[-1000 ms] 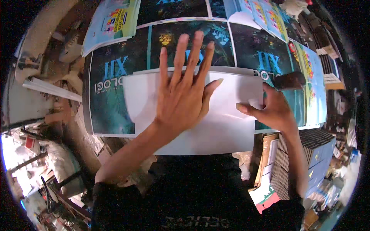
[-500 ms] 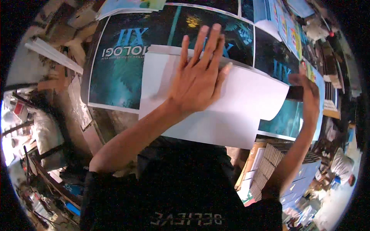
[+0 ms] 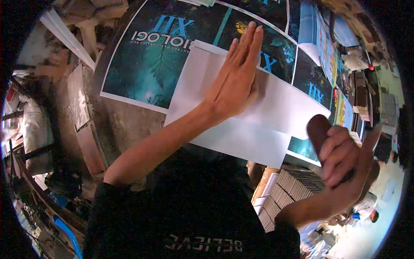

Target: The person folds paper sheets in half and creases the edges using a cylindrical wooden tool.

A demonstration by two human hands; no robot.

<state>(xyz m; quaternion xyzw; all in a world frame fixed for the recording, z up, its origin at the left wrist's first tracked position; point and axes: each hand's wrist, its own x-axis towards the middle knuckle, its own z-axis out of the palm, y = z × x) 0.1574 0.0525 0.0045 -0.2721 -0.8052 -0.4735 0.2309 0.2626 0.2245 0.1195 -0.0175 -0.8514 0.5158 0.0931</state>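
My left hand (image 3: 236, 80) presses down on a white paper sheet (image 3: 280, 97), its fingers stretched out, close together and pointing away from me. The sheet looks folded, one white layer (image 3: 241, 136) showing below the other on the near side. Large dark teal printed cover sheets (image 3: 144, 71) with blue lettering lie beneath it. My right hand (image 3: 343, 155) is raised at the sheet's right end, its fingers wrapped round a dark brown rounded block (image 3: 318, 129). The hand is slightly blurred, and I cannot tell the block's material.
Stacks of colourful printed sheets (image 3: 312, 34) stand at the far right. A ridged pile of bound book blocks (image 3: 289, 192) sits near my right side. Pale strips (image 3: 67, 36) stick out at the upper left, and clutter lies along the left. A person (image 3: 368, 209) is at the right edge.
My right hand has picked up the dark block from the right side and lifted it nearer to me. My left hand's fingers have drawn together, and the view has turned slightly.
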